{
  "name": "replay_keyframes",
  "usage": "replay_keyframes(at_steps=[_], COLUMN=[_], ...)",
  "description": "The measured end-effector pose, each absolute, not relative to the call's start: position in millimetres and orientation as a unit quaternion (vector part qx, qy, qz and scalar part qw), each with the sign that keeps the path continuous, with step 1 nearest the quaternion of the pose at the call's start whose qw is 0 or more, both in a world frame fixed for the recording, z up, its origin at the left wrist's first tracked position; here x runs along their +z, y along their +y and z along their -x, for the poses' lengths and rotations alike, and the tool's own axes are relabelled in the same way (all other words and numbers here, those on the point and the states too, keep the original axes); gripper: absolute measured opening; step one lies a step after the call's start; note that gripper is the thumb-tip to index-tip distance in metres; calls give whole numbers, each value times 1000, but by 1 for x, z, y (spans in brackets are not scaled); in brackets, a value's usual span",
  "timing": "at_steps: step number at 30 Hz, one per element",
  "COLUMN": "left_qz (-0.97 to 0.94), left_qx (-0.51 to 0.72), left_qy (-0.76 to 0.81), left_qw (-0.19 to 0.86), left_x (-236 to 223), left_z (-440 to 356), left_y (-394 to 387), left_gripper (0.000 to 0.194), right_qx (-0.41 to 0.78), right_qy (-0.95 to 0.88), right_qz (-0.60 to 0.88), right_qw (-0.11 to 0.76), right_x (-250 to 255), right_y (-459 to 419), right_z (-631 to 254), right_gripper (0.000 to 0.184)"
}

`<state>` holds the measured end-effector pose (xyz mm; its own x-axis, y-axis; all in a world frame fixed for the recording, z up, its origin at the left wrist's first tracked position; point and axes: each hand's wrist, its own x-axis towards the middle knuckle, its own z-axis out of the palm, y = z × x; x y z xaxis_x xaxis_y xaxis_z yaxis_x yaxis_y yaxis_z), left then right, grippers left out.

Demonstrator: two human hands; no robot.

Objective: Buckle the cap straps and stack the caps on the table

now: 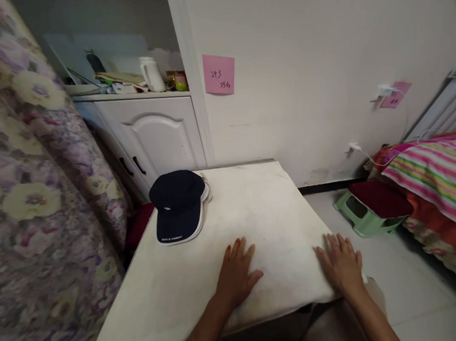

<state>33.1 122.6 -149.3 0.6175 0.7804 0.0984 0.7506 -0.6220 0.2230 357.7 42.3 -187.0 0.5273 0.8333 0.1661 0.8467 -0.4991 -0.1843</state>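
Palm down, my left hand (236, 275) rests on the pale cloth-covered table (261, 204) near its front edge, fingers apart and nothing held. My right hand (341, 264) lies at the table's right edge, its fingers also spread and holding nothing. A navy blue cap (178, 202) with white trim and small white lettering along its brim sits at the left side of the table, apart from both hands. Behind the cap a lighter, whitish thing (209, 192) peeks out; most of it is hidden.
Left of the table hangs a floral curtain (40, 192). A white cabinet (152, 129) stands behind, with a white jug (152, 74) on its shelf. A pink note (219, 74) is on the wall. To the right are a green stool (356, 214) and a bed with striped cover (439, 162).
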Motion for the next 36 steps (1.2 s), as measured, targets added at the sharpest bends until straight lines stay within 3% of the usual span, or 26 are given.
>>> replay_keyframes(at_steps=[9, 14, 24, 36], left_qz=[-900, -900, -904, -901], left_qx=[65, 59, 55, 34], left_qy=[428, 427, 423, 428], left_qw=[55, 54, 42, 57], left_x=[-152, -157, -160, -155], left_z=[-36, -35, -34, -33], left_y=[122, 125, 128, 127], left_gripper=[69, 69, 67, 68], right_qx=[14, 44, 60, 29], right_qy=[-679, -696, -691, -606], right_qz=[707, 695, 705, 789], right_qw=[197, 175, 148, 102], right_x=[-168, -174, -174, -181], right_y=[103, 110, 123, 184], right_z=[-248, -223, -238, -328], right_gripper=[58, 60, 63, 69])
